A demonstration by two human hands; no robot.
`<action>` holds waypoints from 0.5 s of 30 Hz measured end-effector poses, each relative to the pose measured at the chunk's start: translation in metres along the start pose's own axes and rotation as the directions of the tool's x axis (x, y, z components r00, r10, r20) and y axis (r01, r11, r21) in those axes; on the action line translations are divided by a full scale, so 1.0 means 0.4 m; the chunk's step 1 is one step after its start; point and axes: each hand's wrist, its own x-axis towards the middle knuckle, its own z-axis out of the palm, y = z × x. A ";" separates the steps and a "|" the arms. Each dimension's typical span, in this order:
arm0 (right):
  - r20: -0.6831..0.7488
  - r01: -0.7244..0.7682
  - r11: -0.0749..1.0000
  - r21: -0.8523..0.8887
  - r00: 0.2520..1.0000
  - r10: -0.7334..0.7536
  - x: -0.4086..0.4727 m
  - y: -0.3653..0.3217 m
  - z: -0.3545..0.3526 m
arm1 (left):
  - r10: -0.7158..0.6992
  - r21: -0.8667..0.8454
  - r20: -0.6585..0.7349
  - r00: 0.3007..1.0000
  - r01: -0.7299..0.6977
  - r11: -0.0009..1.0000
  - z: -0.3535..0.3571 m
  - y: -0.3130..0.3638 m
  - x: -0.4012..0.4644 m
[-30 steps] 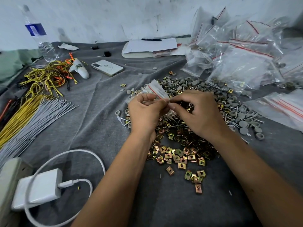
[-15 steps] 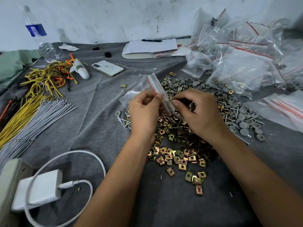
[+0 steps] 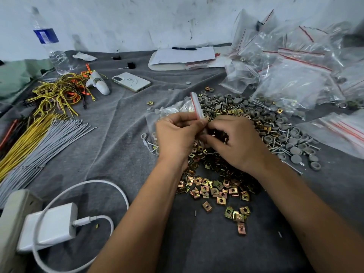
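Mount: one wide-angle camera on my head.
Facing: forward and down, over my forearms onto the desk (image 3: 118, 125); the wall (image 3: 137, 20) fills the top strip.
Nearness: close; my left hand (image 3: 177, 136) and right hand (image 3: 240, 144) meet at the bag (image 3: 173, 111) just above centre.
Spread: wires (image 3: 55, 95) near the left edge, bag pile (image 3: 295, 75) at the right; my forearms leave by the bottom edge.
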 end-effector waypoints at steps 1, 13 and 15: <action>-0.001 -0.002 1.000 -0.001 1.000 0.002 0.000 -0.001 0.002 | -0.019 -0.006 0.015 1.000 0.019 1.000 0.002 -0.002 0.000; 0.116 -0.221 0.688 0.691 0.974 0.195 0.002 -0.027 -0.018 | -0.055 -0.192 0.223 0.973 0.100 0.976 0.010 -0.006 0.009; 0.137 -0.294 0.657 0.694 0.950 0.281 0.002 -0.022 -0.014 | -0.072 -0.224 0.272 0.960 0.136 0.965 0.010 -0.004 0.008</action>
